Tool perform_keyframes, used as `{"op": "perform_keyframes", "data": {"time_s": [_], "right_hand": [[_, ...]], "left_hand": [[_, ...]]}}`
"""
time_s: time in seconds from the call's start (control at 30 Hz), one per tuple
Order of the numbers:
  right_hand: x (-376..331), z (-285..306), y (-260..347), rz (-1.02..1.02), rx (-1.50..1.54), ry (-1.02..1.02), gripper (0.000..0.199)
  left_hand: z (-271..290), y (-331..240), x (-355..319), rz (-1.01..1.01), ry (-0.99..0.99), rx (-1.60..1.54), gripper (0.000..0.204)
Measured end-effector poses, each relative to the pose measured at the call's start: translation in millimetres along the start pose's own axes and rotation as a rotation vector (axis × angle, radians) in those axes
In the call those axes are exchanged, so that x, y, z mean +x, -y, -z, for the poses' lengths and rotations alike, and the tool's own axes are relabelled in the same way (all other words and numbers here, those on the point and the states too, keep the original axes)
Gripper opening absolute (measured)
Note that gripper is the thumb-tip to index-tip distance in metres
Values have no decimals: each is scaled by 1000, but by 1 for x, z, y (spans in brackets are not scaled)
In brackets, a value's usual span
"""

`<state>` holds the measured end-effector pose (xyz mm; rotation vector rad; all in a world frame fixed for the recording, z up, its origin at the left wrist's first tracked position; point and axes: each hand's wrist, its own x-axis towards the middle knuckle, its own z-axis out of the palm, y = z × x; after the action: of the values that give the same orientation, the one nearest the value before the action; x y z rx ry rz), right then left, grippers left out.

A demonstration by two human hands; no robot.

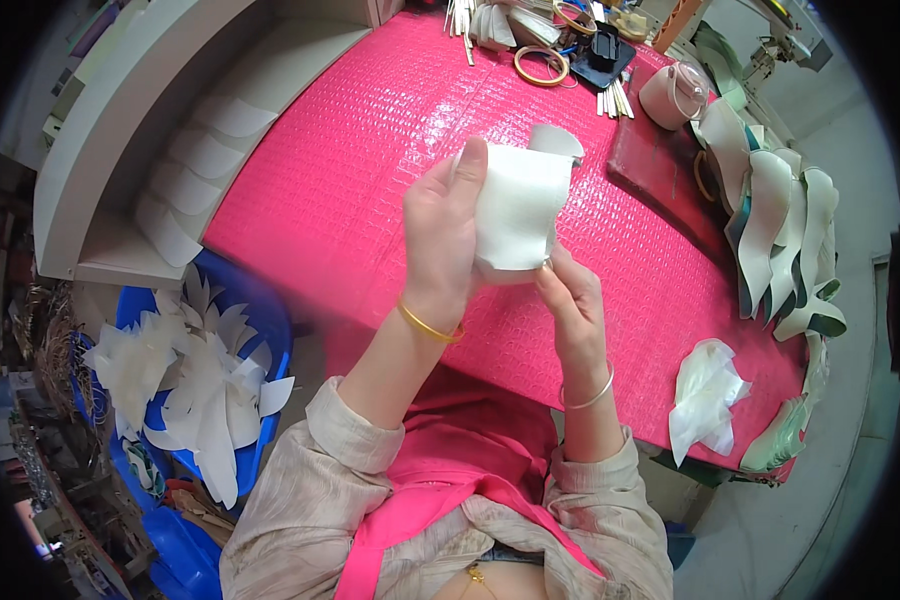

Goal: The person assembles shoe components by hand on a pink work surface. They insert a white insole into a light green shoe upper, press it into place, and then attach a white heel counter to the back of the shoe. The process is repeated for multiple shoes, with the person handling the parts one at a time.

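A white curved sheet piece (522, 205) is held up over the pink table (370, 150). My left hand (440, 235) grips its left edge, thumb up along the top. My right hand (570, 295) pinches its lower right corner between fingertips. Both wrists wear thin bangles.
A crumpled pile of thin white film (707, 395) lies at the table's near right. Stacked white and green curved pieces (785, 235) line the right edge. A blue bin (195, 390) of white cut pieces sits lower left. Rows of white pieces (205, 165) rest on a grey shelf. Tape rolls (541, 66) lie far back.
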<state>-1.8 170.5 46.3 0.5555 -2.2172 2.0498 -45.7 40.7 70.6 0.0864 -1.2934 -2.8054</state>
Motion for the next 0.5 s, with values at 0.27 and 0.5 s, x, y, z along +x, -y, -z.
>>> {"op": "perform_keyframes", "data": {"time_s": [0.27, 0.5], "right_hand": [[3, -19, 16, -86, 155, -111, 25], [3, -19, 19, -94, 154, -181, 25]], "left_hand": [[-2, 1, -12, -201, -130, 216, 34], [-5, 4, 2, -85, -117, 140, 35]]}}
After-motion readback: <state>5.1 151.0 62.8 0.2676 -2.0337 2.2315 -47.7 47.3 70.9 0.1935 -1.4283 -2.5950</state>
